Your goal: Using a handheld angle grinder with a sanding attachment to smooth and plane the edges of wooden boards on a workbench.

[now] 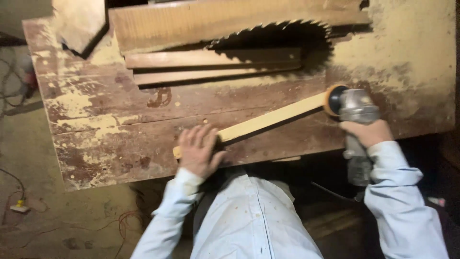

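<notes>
A long pale wooden strip [273,118] lies slanted across a worn brown workbench [110,129]. My left hand [198,149] presses flat on the strip's near end, fingers spread. My right hand [366,132] grips the grey body of an angle grinder [355,111]. The grinder's round orange sanding disc [331,99] touches the far right end of the strip.
A large circular saw blade [282,36] sticks up through the bench at the back, its teeth exposed. Several wooden boards [211,64] lie beside it, and a wider plank [230,17] leans behind. Cables and a plug [19,207] lie on the floor at left.
</notes>
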